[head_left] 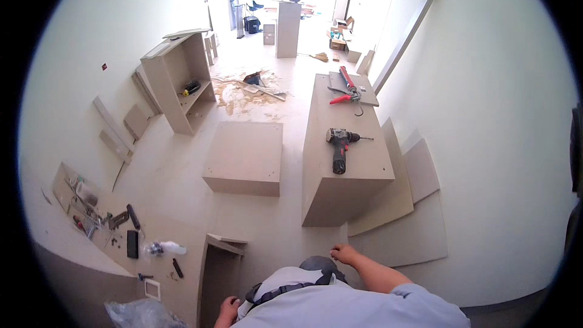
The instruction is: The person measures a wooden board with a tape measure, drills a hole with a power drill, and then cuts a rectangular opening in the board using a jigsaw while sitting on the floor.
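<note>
My right hand (pixel 344 254) hangs in front of my body, near the close end of a long beige cabinet box (pixel 325 206). Its fingers are loosely bent, a little apart, and I see nothing in them. Lower down, my left hand (pixel 229 311) is beside an open-topped beige carcass (pixel 203 267), its fingers loosely apart; whether it touches the carcass I cannot tell. On top of the long box lie a black and red cordless drill (pixel 340 149) with a bit fitted, and a red caulking gun (pixel 345 90) on a loose board.
A low beige box (pixel 246 155) sits mid-floor. Past it, a dustpan (pixel 252 79) lies among sawdust. An open cabinet (pixel 182 79) stands left, holding a power tool. Loose panels (pixel 404 231) lie at the right wall. Tools and hardware cover a board (pixel 164 225) near left.
</note>
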Tool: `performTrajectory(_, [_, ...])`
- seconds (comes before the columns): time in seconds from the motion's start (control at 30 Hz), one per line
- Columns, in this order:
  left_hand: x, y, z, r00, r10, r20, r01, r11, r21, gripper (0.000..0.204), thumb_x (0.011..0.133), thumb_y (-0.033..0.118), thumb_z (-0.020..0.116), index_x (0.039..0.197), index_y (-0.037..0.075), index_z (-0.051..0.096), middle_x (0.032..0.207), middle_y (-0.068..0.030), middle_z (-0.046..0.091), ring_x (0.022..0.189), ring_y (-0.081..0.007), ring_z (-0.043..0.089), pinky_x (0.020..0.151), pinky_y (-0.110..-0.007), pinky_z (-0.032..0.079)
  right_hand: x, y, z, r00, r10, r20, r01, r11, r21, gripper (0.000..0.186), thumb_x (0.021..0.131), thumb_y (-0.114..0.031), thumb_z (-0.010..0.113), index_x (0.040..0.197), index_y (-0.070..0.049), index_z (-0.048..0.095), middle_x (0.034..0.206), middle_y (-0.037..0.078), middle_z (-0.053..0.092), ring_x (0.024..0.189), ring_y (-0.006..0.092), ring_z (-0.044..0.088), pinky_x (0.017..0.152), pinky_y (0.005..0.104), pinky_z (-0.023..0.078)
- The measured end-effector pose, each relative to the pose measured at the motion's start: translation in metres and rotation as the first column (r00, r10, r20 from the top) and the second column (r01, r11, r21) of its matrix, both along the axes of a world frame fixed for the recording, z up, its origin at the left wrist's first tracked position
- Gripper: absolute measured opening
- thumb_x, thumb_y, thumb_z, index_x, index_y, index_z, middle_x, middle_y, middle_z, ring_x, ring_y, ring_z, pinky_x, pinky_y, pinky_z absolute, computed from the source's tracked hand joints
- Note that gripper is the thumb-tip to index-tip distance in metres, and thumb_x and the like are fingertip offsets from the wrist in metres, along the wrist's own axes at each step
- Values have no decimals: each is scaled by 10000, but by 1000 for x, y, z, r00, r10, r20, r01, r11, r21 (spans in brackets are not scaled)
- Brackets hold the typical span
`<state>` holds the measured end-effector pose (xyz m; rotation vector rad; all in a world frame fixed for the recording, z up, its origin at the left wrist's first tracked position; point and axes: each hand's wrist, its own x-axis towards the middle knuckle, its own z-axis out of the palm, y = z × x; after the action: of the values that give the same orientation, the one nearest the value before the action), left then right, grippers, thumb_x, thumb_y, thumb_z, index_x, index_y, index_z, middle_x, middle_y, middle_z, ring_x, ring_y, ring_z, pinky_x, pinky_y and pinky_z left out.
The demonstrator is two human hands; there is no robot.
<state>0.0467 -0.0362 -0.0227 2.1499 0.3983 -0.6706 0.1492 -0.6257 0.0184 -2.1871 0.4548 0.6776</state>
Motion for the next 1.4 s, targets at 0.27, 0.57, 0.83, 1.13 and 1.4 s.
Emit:
performTrajectory(0.27, [122,-23,-5,997,18,72,-12,997,-75,368,930,281,745,1213,47,746,1152,-155,766,1080,-262,725,965,-406,558,174,13,200,689,-70,721,96,995,5,255,919,-242,742,1106,-68,738,1032,138,746,937,281,720,855,423,566])
performTrajectory(0.57, [262,-129,58,989,29,148,-26,999,-20,348,965,251,724,1267,79,719,1169,-116,759,1041,-214,725,941,-358,563,349,-88,216,729,-204,653,450,862,-233,948,816,-310,843,1539,51,346,1487,301,458,1427,454,413,1209,484,344])
performTrajectory(0.83, [366,-130,33,995,-65,82,67,997,-26,400,998,368,685,1302,108,695,1222,-126,739,1083,-265,723,963,-372,562,371,-86,199,855,-346,386,429,890,-154,1190,748,-257,875,1635,37,137,1568,347,375,1435,467,431,1214,485,350])
performTrajectory(1.13, [538,-127,38,950,-281,136,292,955,-62,419,996,407,637,1263,89,692,1228,-176,722,1121,-365,692,967,-454,542,367,-101,138,712,-196,674,533,776,-338,970,746,-189,809,1577,-10,341,1535,270,466,1336,402,557,1097,465,486])
performTrajectory(1.4, [607,-117,72,974,-67,216,90,991,-101,413,969,359,617,1263,79,691,1252,-176,715,1160,-366,675,1001,-461,531,418,-89,172,854,-150,498,336,890,-309,954,811,-415,882,1499,-10,359,1445,205,530,1305,328,553,1114,497,446])
